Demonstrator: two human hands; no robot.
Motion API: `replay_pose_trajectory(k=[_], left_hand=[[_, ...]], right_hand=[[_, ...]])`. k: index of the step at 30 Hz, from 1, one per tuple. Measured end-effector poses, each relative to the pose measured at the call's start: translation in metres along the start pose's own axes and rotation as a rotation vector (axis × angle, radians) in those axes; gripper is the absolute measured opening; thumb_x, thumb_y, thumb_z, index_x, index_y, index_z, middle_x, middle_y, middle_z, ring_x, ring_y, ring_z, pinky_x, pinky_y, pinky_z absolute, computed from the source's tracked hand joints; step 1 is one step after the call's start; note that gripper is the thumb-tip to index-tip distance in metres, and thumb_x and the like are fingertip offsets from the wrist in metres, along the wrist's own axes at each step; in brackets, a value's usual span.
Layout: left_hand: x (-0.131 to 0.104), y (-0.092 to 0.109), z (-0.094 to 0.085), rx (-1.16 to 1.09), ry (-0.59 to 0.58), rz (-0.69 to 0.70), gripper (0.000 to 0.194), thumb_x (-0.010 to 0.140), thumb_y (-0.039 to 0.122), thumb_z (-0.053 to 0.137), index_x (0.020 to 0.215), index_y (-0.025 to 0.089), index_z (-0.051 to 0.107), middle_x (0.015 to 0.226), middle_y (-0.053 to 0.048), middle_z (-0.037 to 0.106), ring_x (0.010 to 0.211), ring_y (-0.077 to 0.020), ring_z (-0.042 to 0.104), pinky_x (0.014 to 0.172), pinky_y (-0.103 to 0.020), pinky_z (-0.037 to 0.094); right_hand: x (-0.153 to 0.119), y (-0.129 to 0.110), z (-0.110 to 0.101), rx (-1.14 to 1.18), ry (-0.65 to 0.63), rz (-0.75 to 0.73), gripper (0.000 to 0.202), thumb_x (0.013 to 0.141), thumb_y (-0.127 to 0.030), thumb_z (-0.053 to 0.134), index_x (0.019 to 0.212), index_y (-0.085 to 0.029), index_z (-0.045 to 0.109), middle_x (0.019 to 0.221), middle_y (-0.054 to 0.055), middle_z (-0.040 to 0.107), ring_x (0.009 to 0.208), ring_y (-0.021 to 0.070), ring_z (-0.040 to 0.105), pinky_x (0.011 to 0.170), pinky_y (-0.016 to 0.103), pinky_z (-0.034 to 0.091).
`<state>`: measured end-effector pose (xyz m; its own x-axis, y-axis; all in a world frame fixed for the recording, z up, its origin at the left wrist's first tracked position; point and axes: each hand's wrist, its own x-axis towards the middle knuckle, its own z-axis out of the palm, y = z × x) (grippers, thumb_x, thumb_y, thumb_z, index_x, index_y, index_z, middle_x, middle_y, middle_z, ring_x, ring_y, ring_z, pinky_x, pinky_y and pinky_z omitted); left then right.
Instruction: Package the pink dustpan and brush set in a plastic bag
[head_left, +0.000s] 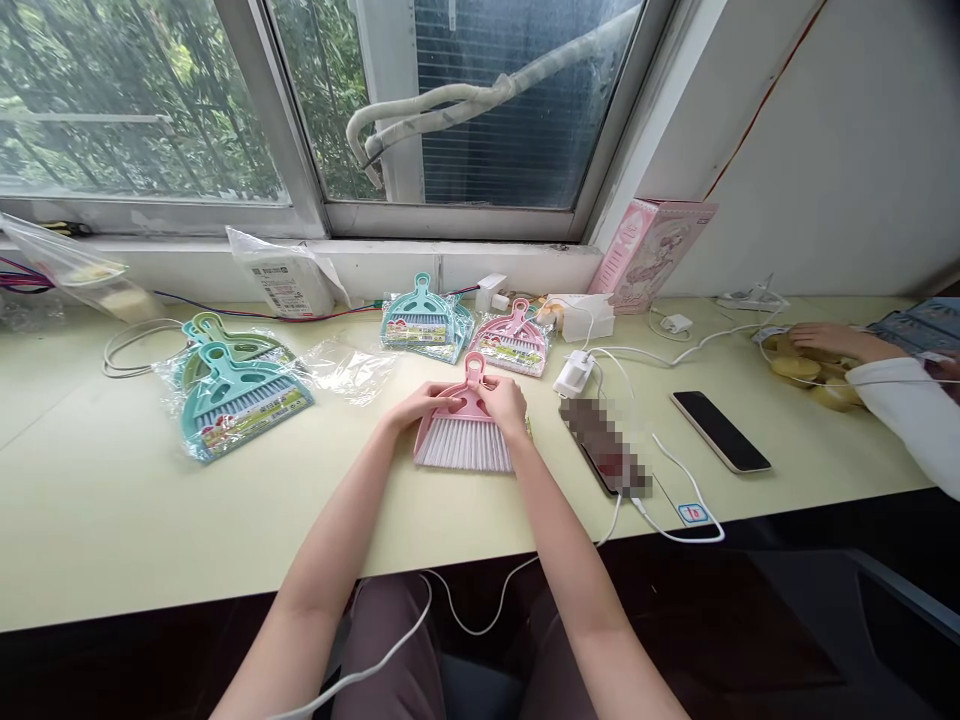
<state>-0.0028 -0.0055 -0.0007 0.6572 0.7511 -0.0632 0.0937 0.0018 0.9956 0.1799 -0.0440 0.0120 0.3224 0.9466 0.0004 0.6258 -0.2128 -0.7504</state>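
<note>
A pink mini dustpan and brush set (pixel 463 440) lies on the table in front of me, unwrapped, its white bristles toward me and its looped handle pointing away. My left hand (pixel 424 403) is closed on its left side, thumb on top. On the right side, my right hand (pixel 502 402) grips it near the handle, with its fingertips partly hidden. Just behind are a wrapped pink set (pixel 514 338) and wrapped teal sets (pixel 424 318). Further left, a wrapped teal set (pixel 244 398) overlaps a green one (pixel 217 338). A clear plastic wrapper (pixel 349 368) lies between.
On the right are a phone with cables (pixel 600 445), a black-screened phone (pixel 720 430) and a white charger (pixel 574 373). Another person's hand (pixel 840 341) rests at the far right. A pink box (pixel 652 255) and a plastic-wrapped white pack (pixel 281 280) stand by the window.
</note>
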Motion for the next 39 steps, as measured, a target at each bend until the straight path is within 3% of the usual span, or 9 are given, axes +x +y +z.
replay_pose_trajectory(k=[3, 7, 9, 12, 14, 19, 26, 35, 39], left_hand=[[0.0, -0.001, -0.001, -0.05, 0.003, -0.022, 0.051, 0.072, 0.038, 0.074, 0.12, 0.019, 0.069, 0.11, -0.007, 0.072, 0.098, -0.026, 0.065, 0.082, -0.033, 0.047], [0.0, -0.002, -0.005, -0.141, 0.057, -0.034, 0.053, 0.069, 0.036, 0.076, 0.118, 0.018, 0.07, 0.114, -0.01, 0.071, 0.102, -0.0289, 0.065, 0.085, -0.035, 0.049], [0.0, -0.003, -0.009, -0.187, 0.131, -0.022, 0.056, 0.068, 0.034, 0.078, 0.121, 0.019, 0.068, 0.115, -0.011, 0.07, 0.103, -0.0289, 0.065, 0.085, -0.035, 0.05], [0.003, -0.007, -0.019, -0.312, 0.302, 0.027, 0.067, 0.067, 0.03, 0.078, 0.13, 0.021, 0.06, 0.117, -0.011, 0.069, 0.101, -0.0265, 0.067, 0.085, -0.035, 0.052], [0.006, -0.011, -0.026, -0.384, 0.419, 0.082, 0.07, 0.065, 0.028, 0.078, 0.132, 0.022, 0.057, 0.119, -0.01, 0.068, 0.1, -0.0248, 0.067, 0.084, -0.034, 0.053], [0.014, -0.022, -0.035, -0.366, 0.552, 0.151, 0.055, 0.059, 0.024, 0.078, 0.112, 0.017, 0.065, 0.108, -0.008, 0.07, 0.097, -0.0234, 0.066, 0.079, -0.03, 0.054], [0.014, -0.022, -0.033, -0.358, 0.52, 0.145, 0.059, 0.057, 0.018, 0.076, 0.114, 0.017, 0.062, 0.112, -0.008, 0.068, 0.099, -0.0227, 0.064, 0.076, -0.028, 0.054], [0.012, -0.022, -0.033, -0.339, 0.485, 0.143, 0.099, 0.057, 0.019, 0.081, 0.144, 0.026, 0.035, 0.123, -0.01, 0.064, 0.106, -0.0255, 0.064, 0.082, -0.034, 0.056], [0.011, -0.022, -0.032, -0.33, 0.489, 0.142, 0.086, 0.057, 0.019, 0.08, 0.136, 0.023, 0.046, 0.121, -0.01, 0.064, 0.106, -0.0243, 0.064, 0.081, -0.031, 0.055]], right_hand=[[0.004, 0.005, 0.004, 0.071, -0.049, -0.024, 0.032, 0.081, -0.053, 0.063, 0.099, -0.029, 0.075, 0.093, 0.001, 0.075, 0.089, 0.021, 0.068, 0.074, 0.026, 0.047], [0.009, 0.011, 0.0, 0.239, -0.123, -0.063, 0.04, 0.094, -0.049, 0.043, 0.101, -0.023, 0.074, 0.099, 0.002, 0.075, 0.092, 0.0182, 0.068, 0.079, 0.026, 0.047], [0.009, 0.013, -0.009, 0.187, -0.032, -0.044, 0.04, 0.096, -0.044, 0.039, 0.105, -0.023, 0.072, 0.104, 0.004, 0.074, 0.094, 0.019, 0.066, 0.081, 0.028, 0.047], [0.004, 0.018, -0.025, -0.101, 0.204, -0.005, 0.029, 0.094, -0.032, 0.047, 0.112, -0.025, 0.069, 0.113, 0.008, 0.07, 0.105, 0.0238, 0.061, 0.088, 0.034, 0.043], [0.001, 0.021, -0.032, -0.296, 0.275, 0.009, 0.029, 0.089, -0.025, 0.056, 0.116, -0.023, 0.066, 0.121, 0.012, 0.065, 0.115, 0.028, 0.054, 0.093, 0.04, 0.039], [-0.002, 0.026, -0.026, -0.429, 0.051, 0.068, 0.041, 0.082, -0.027, 0.065, 0.122, -0.02, 0.061, 0.129, 0.015, 0.056, 0.121, 0.0323, 0.045, 0.095, 0.048, 0.038], [-0.005, 0.018, -0.011, -0.336, -0.078, -0.035, 0.055, 0.083, 0.0, 0.041, 0.131, -0.026, 0.053, 0.138, 0.01, 0.048, 0.125, 0.0261, 0.042, 0.092, 0.041, 0.043], [-0.003, 0.03, -0.012, -0.263, 0.041, -0.026, 0.052, 0.078, -0.008, 0.055, 0.13, -0.018, 0.053, 0.136, 0.016, 0.043, 0.124, 0.0292, 0.043, 0.094, 0.038, 0.044], [0.0, 0.033, -0.012, -0.208, 0.039, -0.059, 0.053, 0.078, -0.005, 0.053, 0.129, -0.017, 0.054, 0.131, 0.014, 0.046, 0.121, 0.0253, 0.048, 0.097, 0.033, 0.043]])
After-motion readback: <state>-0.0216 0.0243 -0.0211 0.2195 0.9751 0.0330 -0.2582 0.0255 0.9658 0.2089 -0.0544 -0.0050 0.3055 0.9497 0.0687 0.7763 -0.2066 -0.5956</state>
